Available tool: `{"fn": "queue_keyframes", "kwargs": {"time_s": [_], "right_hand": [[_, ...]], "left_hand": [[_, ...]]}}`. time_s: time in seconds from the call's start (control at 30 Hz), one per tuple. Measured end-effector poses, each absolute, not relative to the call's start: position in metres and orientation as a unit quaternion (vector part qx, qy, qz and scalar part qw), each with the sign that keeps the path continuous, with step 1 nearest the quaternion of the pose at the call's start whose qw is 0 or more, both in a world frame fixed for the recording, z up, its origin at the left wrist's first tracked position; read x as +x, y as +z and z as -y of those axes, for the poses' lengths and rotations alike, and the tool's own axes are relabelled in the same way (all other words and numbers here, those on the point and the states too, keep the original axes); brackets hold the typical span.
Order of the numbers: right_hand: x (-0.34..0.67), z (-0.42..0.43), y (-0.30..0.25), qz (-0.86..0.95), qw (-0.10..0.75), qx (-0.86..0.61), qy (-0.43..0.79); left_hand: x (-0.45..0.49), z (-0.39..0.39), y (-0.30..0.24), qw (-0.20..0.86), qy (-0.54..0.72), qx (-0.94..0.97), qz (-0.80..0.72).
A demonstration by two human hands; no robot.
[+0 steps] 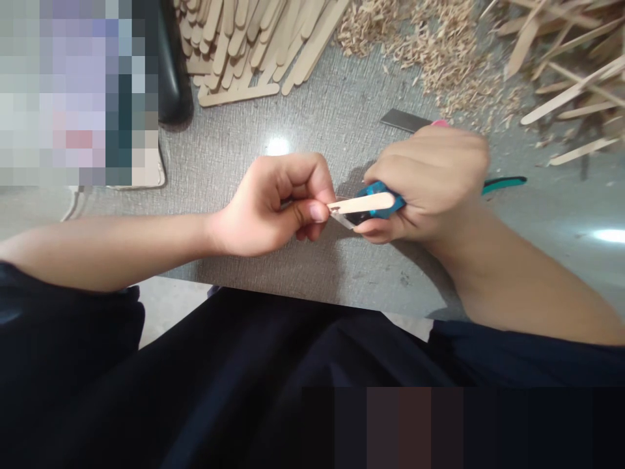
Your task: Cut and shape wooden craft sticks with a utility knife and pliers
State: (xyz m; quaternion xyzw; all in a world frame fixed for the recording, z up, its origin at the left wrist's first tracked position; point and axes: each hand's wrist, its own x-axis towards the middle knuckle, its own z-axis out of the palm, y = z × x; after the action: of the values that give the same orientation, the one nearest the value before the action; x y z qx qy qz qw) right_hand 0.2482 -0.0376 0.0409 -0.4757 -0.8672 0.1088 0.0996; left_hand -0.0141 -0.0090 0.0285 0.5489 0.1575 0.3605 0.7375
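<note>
My left hand (288,202) is closed in a pinch on one end of a flat wooden craft stick (365,204). The stick's rounded end points right, over a blue utility knife (378,189). Wrapped round that knife is my right hand (430,179). Its blade (342,220) reaches left beneath the stick, close to my left fingertips; whether it touches the wood I cannot tell. A dark flat strip (407,121) with a bit of pink lies behind my right hand. A teal and black handle end (505,184) sticks out to the right of that hand; what it belongs to is hidden.
Many craft sticks (254,39) lie piled at the back, beside a black object (174,65). Wood shavings (439,52) are heaped right of them. More loose sticks (571,85) lie at the far right. The grey table (273,277) ends just before my lap.
</note>
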Motion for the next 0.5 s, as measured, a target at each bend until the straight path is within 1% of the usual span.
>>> {"fn": "queue_keyframes", "kwargs": {"time_s": [0.07, 0.27, 0.33, 0.43, 0.5], "right_hand": [[0.2504, 0.0363, 0.0415, 0.868, 0.100, -0.472, 0.118], [0.2488, 0.0363, 0.0387, 0.880, 0.132, -0.451, 0.064], [0.2485, 0.0378, 0.0386, 0.877, 0.141, -0.452, 0.077], [0.2494, 0.0400, 0.0391, 0.872, 0.144, -0.457, 0.101], [0.2493, 0.0409, 0.0395, 0.869, 0.128, -0.464, 0.115]], "left_hand": [[-0.0139, 0.0100, 0.0279, 0.733, 0.365, 0.551, -0.160], [-0.0126, 0.0152, 0.0225, 0.699, 0.396, 0.568, -0.177], [-0.0141, 0.0145, 0.0211, 0.691, 0.397, 0.575, -0.183], [-0.0182, 0.0114, 0.0190, 0.690, 0.364, 0.599, -0.180], [-0.0204, 0.0096, 0.0184, 0.687, 0.350, 0.612, -0.176]]}}
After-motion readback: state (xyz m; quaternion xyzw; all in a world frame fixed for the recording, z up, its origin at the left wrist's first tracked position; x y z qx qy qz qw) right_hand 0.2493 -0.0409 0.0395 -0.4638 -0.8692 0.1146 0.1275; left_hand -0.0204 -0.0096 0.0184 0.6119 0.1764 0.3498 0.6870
